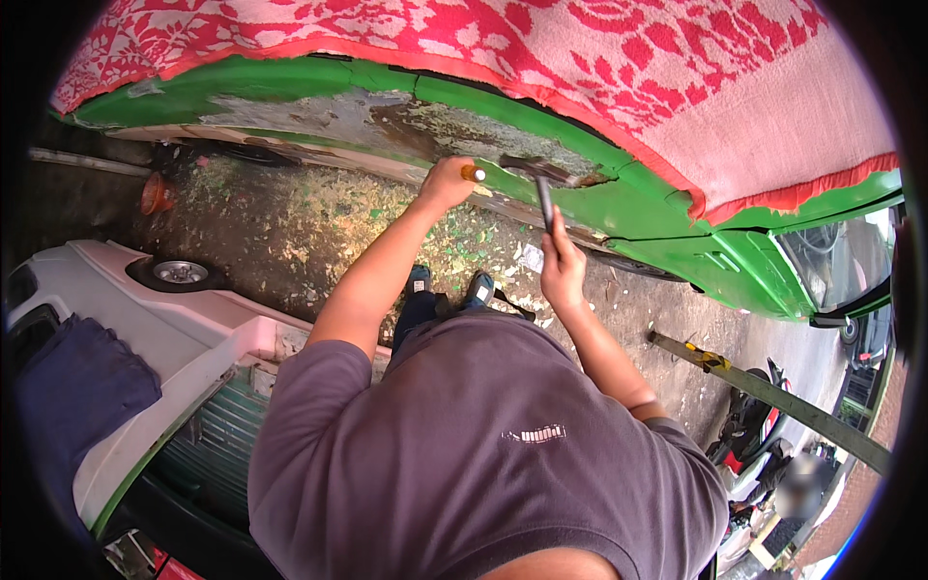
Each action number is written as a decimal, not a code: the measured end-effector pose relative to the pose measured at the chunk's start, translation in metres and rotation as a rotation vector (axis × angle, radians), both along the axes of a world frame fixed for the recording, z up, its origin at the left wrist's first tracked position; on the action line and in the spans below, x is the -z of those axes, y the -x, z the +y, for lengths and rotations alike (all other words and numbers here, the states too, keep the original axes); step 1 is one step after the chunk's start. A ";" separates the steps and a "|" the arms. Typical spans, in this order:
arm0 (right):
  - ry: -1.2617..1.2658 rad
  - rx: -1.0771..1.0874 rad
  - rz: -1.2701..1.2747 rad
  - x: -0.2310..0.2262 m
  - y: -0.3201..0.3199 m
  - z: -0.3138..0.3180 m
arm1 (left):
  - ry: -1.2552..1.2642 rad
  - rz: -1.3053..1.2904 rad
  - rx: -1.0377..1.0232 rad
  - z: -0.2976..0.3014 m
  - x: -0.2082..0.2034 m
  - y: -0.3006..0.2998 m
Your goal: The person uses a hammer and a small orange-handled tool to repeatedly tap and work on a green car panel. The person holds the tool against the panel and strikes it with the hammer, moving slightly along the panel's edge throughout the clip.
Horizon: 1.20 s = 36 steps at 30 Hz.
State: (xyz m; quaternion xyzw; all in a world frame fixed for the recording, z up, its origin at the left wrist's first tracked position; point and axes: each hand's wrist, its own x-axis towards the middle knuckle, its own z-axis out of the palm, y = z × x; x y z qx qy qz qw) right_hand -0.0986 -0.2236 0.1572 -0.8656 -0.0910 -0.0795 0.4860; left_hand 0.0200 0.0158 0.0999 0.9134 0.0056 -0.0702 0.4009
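Shirt (pixel 464 416): nearest thing, dark grey-purple, filling the near middle, small pale print on it.
Ground (pixel 329 217): brown, scattered with pale, yellow and green flakes, thickest left of centre.
Green vehicle (pixel 667 215): runs across the far side, window and mirror at right; worn patch (pixel 435 135) on its body, grey and brown where paint is missing.
Pale vehicle (pixel 159 319): near left, pinkish-white, wheel showing, ribbed dark-green bed.
Patterned cloth (pixel 522 53): red and pink, draped over the green vehicle, far side.
Motorbike (pixel 759 425): right, black and red, partly hidden by a long flat beam (pixel 788 410).
Yellow wrap: around the beam, toward its left end.
Dark cloth (pixel 87 387): bunched on the pale vehicle, near left.
Orange container (pixel 155 195): on the ground, far left.
Hammer (pixel 544 201): right of centre, head far, in front of the worn patch; contact with the body cannot be told.
Right hand (pixel 564 266): closed around the hammer's handle.
Left hand (pixel 448 184): closed around an amber handle (pixel 471 173), left of the hammer head; rest of that tool not clear.
Paper scrap (pixel 532 257): whitish, on the ground, just left of the right hand.
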 end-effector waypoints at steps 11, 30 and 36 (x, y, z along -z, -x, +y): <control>0.072 -0.110 -0.047 0.009 -0.018 0.010 | 0.066 0.042 -0.001 0.004 -0.012 -0.004; 0.233 -0.140 -0.014 -0.006 -0.019 0.005 | 0.109 0.003 -0.020 0.005 0.006 -0.002; -0.029 -0.055 -0.255 -0.013 -0.020 0.008 | 0.142 0.002 -0.052 0.009 0.016 -0.001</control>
